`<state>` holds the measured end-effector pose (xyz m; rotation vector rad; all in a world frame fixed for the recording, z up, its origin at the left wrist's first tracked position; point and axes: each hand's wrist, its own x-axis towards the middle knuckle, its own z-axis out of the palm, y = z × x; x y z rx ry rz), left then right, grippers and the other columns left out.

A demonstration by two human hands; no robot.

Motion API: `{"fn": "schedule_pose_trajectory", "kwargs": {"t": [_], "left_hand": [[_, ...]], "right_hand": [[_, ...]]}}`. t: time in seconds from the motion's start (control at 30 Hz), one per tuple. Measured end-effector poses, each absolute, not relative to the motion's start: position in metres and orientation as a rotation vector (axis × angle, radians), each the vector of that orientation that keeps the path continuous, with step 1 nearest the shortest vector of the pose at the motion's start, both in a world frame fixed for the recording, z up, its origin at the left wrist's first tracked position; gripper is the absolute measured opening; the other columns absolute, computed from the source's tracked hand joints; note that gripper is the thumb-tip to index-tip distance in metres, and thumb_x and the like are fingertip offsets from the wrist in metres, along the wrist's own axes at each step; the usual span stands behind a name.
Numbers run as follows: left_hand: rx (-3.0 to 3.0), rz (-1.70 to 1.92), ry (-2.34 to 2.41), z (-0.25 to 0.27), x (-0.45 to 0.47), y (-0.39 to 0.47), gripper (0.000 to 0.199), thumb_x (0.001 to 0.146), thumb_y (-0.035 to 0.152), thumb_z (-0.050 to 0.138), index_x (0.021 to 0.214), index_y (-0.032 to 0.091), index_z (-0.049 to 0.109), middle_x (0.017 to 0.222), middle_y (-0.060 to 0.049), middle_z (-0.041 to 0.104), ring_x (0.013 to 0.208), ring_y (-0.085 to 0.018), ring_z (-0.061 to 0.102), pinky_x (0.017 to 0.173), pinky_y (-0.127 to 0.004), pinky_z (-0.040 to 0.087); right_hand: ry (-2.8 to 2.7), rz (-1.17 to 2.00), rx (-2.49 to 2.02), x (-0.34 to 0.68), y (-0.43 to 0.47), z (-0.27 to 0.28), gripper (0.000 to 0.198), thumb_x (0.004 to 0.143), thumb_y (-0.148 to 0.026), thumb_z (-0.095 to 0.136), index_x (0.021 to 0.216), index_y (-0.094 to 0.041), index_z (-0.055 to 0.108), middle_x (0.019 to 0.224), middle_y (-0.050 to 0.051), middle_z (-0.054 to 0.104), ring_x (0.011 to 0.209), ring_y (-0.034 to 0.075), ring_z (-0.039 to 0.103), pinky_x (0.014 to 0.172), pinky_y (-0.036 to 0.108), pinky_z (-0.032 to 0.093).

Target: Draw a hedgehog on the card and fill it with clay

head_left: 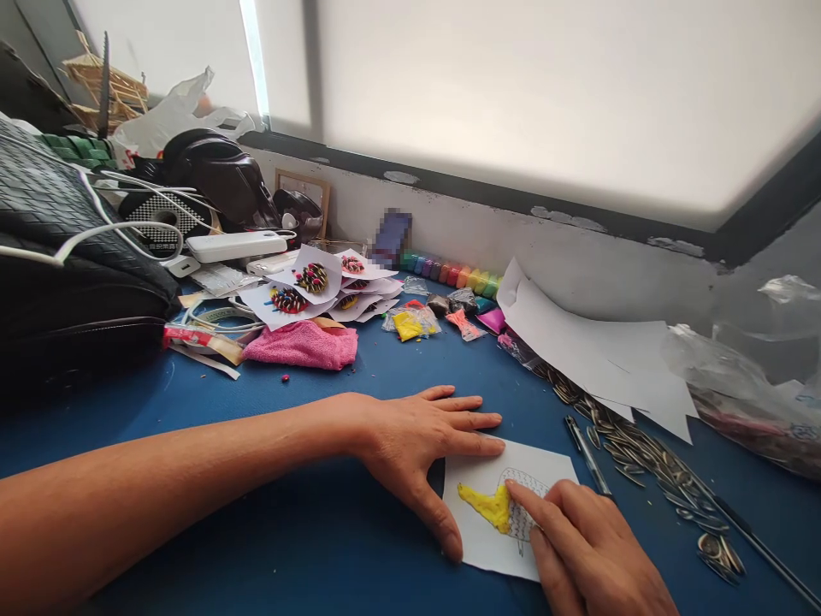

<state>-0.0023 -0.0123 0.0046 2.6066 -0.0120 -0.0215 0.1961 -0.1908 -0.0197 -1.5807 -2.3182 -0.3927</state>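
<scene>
Blue worktop (398, 370) spreads below a bright window (564, 94), with white paper (487, 552) on it. The left hand (410, 441) lies flat, grasping nothing, thumb on the paper's left edge. The right hand (593, 547) touches yellow clay (492, 508) near that edge with its index fingertip; whether its curled fingers hold something, I cannot tell from here. Sideways pushing could smear clay across the drawing (529, 479)

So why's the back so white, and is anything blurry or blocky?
In the head view, the window glows pale, probably from daylight behind it; in the head view, square blocks hide part of the blue object; in the head view, the yellow shape by the right hand looks fairly clear.
</scene>
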Motion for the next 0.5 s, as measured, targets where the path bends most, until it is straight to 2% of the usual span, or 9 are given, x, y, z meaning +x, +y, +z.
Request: {"fn": "schedule_pose_trajectory", "kwargs": {"t": [0.37, 0.5], "left_hand": [[2.598, -0.029, -0.018, 0.0048, -0.0025, -0.0122, 0.099, 0.073, 0.068, 0.063, 0.151, 0.024, 0.022, 0.159, -0.008, 0.015, 0.148, -0.031, 0.003, 0.116, -0.054, -0.003], [2.601, 0.01, -0.023, 0.0026, -0.0029, -0.012, 0.098, 0.073, 0.068, 0.063, 0.151, 0.024, 0.023, 0.158, -0.009, 0.016, 0.147, -0.032, 0.005, 0.116, -0.055, -0.001]], "right_hand": [[-2.452, -0.565, -1.467, 0.1975, -0.1882, -0.02, 0.036, 0.089, -0.014, 0.048, 0.122, -0.011, 0.061, 0.082, 0.007, 0.055, 0.073, 0.017, 0.054, 0.069, 0.032, 0.048], [-2.408, -0.579, -1.463, 0.1975, -0.1898, -0.0183, 0.039, 0.088, -0.013, 0.048, 0.126, -0.009, 0.058, 0.081, 0.007, 0.055, 0.072, 0.016, 0.054, 0.066, 0.029, 0.047]]}}
